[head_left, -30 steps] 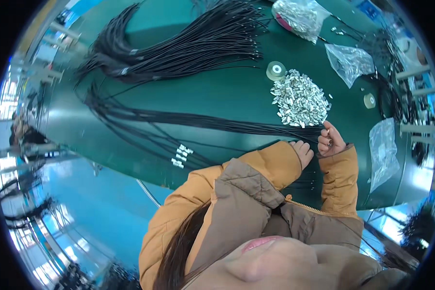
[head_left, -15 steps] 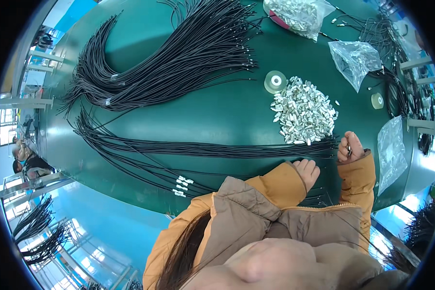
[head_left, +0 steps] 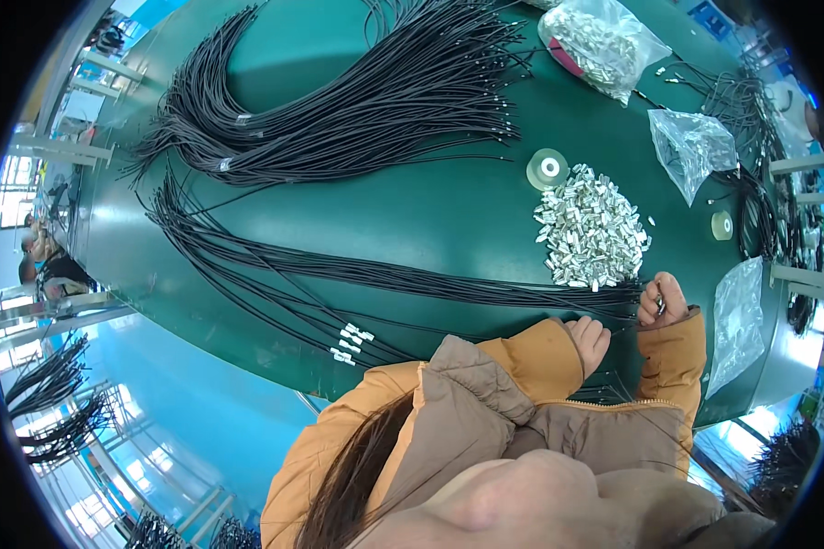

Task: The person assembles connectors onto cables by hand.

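My right hand [head_left: 666, 300] is closed at the right ends of a bundle of thin black cables [head_left: 412, 275]; a small shiny metal piece shows between its fingers. My left hand [head_left: 591, 344] lies just below the bundle, its fingers curled, and what they hold, if anything, is hidden. A heap of small silvery metal sleeves [head_left: 593, 229] lies right above the cable ends. Several white connectors [head_left: 351, 343] sit in a short row on cables left of my left sleeve.
A large black cable bundle [head_left: 357, 119] spreads across the upper left of the green table [head_left: 339, 220]. A tape roll [head_left: 547, 169] touches the heap. Beyond it are a bag of metal parts [head_left: 600, 46], clear plastic bags [head_left: 691, 146] and another roll [head_left: 721, 225]. A person [head_left: 59, 265] sits far left.
The whole view has shifted, so the table things appear slightly lower and further right. Both hands stay near the cable ends, the right one still closed.
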### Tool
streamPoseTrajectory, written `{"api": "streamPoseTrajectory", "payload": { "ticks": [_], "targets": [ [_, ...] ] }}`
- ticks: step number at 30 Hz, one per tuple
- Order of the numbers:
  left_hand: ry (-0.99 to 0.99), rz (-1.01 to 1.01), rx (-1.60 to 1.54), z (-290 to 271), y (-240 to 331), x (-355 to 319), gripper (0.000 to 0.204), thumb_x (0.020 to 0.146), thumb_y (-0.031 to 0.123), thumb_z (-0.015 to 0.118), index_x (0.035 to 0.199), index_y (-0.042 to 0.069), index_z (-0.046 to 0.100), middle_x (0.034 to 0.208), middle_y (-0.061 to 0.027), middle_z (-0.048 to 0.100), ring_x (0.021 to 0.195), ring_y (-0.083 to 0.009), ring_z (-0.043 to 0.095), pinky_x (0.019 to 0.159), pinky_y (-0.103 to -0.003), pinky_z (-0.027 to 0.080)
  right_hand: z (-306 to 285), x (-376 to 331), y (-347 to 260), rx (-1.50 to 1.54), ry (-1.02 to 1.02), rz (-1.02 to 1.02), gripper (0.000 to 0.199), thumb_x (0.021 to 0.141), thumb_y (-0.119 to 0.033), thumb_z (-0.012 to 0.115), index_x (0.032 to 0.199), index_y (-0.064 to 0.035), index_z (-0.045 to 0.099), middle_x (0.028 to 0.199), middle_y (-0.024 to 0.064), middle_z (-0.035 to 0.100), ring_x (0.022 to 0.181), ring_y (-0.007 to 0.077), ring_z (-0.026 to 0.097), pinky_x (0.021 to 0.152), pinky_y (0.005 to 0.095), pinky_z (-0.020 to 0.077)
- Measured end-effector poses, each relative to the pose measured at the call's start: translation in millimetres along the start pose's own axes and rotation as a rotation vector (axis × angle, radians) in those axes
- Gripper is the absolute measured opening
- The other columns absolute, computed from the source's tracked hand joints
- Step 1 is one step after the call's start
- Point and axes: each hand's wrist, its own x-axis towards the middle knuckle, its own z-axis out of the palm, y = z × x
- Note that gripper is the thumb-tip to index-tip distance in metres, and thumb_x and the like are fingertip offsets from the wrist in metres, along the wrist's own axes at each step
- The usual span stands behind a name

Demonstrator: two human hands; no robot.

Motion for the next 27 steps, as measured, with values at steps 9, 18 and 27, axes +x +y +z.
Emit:
{"api": "streamPoseTrajectory", "payload": {
  "ticks": [9, 18, 27],
  "targets": [
    [-0.148, -0.127, -0.144, -28, 5, 7, 0.007, 0.080, 0.010, 0.051, 0.087, 0.009, 0.048, 0.083, -0.0077, 0.046, 0.062, -0.0244, 0.049, 0.052, -0.037, 0.038, -39, -40, -33, -0.334, 0.405, -0.241, 0.020, 0.092, -0.031, 0.057, 0.099, -0.0138, 0.052, 0.068, -0.0011, 0.047, 0.046, 0.0058, 0.034, 0.036, 0.0205, 0.0233],
    [0.133, -0.067, -0.280, 8, 2, -8, 0.017, 0.078, 0.010, 0.055, 0.095, 0.009, 0.051, 0.080, -0.0074, 0.045, 0.057, -0.0284, 0.050, 0.051, -0.038, 0.040, -23, -65, -4, -0.325, 0.111, -0.028, 0.013, 0.096, -0.024, 0.050, 0.094, -0.0105, 0.053, 0.062, 0.0021, 0.048, 0.043, 0.0089, 0.037, 0.034, 0.0211, 0.0261],
    [-0.172, -0.149, -0.231, -10, 0, -3, 0.020, 0.079, 0.012, 0.057, 0.097, 0.011, 0.048, 0.089, -0.0089, 0.049, 0.059, -0.0332, 0.054, 0.055, -0.043, 0.045, 7, -65, 12, -0.523, 0.067, -0.045, 0.012, 0.095, -0.020, 0.051, 0.095, -0.0082, 0.053, 0.066, 0.0042, 0.051, 0.046, 0.0090, 0.040, 0.036, 0.0205, 0.0298]
  ]
}}
